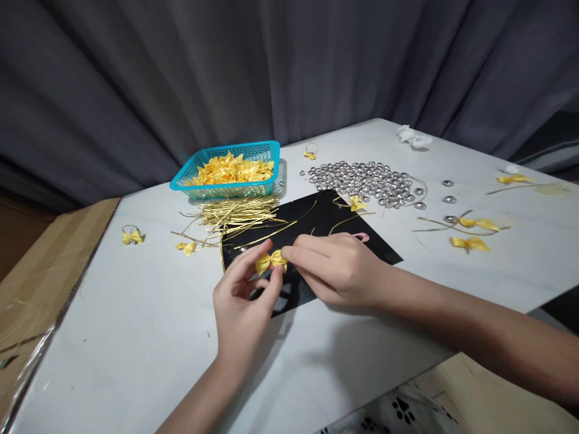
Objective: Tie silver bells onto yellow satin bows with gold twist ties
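A small yellow satin ribbon bow [270, 261] is pinched between the fingertips of the left hand [242, 301] and the right hand [335, 268], just above the near corner of a black rectangular mat [316, 226] laid on the white table [136, 325]. A bundle of thin gold wire ties [237, 215] is spread behind the hands, beside a turquoise plastic basket [226, 188] filled with yellow bows. Silver metal beads [375, 182] are heaped further right.
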